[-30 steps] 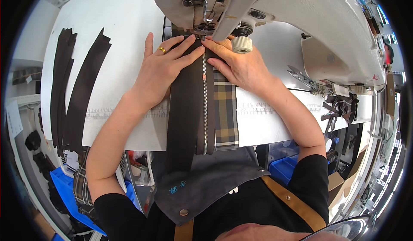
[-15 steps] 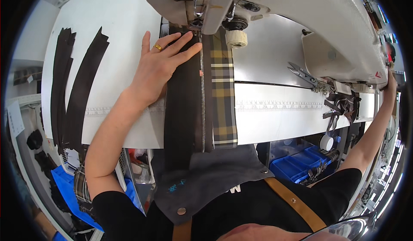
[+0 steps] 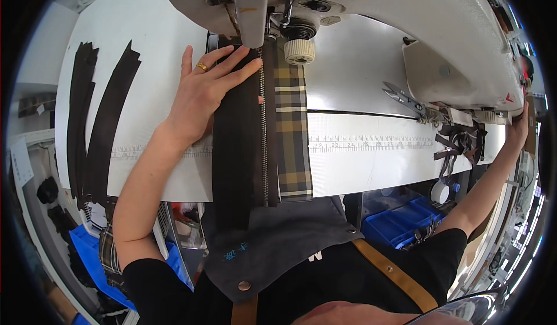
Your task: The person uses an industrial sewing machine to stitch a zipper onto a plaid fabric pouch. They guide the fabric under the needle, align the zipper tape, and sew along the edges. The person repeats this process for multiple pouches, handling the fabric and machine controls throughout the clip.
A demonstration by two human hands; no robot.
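My left hand (image 3: 204, 93), a gold ring on one finger, lies with fingers stretched out on a black fabric strip (image 3: 232, 157). Its fingertips reach the edge of a metal-toothed zipper (image 3: 265, 151), close below the needle area of a white sewing machine (image 3: 371, 0). Plaid fabric (image 3: 295, 151) in yellow, black and white shows along the zipper's right side. The strip's near end hangs over the table's front edge. At the far right, my right hand (image 3: 519, 125) reaches up to the end of the machine; its fingers are hidden behind it.
Dark fabric strips (image 3: 112, 122) lie at the left of the white table (image 3: 156, 29). Metal scissors (image 3: 400, 97) rest under the machine arm, beside dark scraps (image 3: 458, 142). A printed ruler (image 3: 371, 142) runs along the table. Blue bins (image 3: 394, 223) sit below its edge.
The view has shifted a little, so the machine and cloth appear further left. My left hand keeps its place on the strip, and my right hand stays at the machine's end.
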